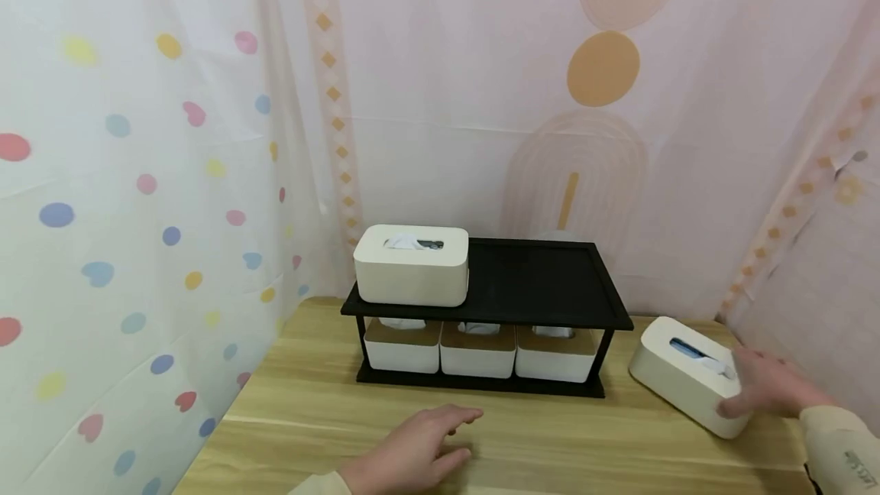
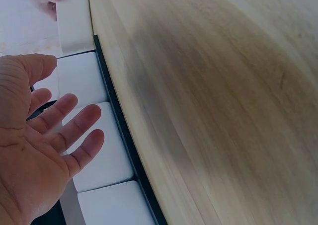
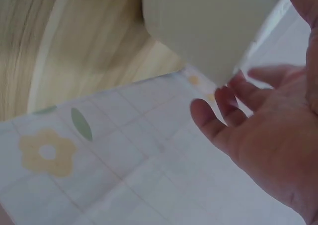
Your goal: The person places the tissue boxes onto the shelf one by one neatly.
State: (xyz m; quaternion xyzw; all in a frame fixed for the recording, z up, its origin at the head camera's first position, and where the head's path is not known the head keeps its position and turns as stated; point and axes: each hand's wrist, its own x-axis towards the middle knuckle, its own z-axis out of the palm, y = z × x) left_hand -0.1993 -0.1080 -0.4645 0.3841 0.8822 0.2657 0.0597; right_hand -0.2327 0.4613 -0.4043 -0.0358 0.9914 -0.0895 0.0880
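At the right end of the table, my right hand (image 1: 766, 384) holds one end of a white tissue box (image 1: 677, 380), thumb on the near side and fingers at the far side. The box has an oval slot with tissue and some blue showing; the right wrist view shows the hand (image 3: 268, 115) at its corner. My left hand (image 1: 419, 449) hovers before the black shelf (image 1: 543, 281), fingers loosely extended and touching nothing. Another white tissue box (image 1: 412, 273) sits on the shelf top's left side.
Under the shelf top stand three white boxes with brown lids, left (image 1: 402, 357), middle (image 1: 477, 361) and right (image 1: 553, 365), tissue poking up from each. The wooden table (image 1: 550, 441) meets a patterned curtain (image 1: 447, 98) behind and at the sides.
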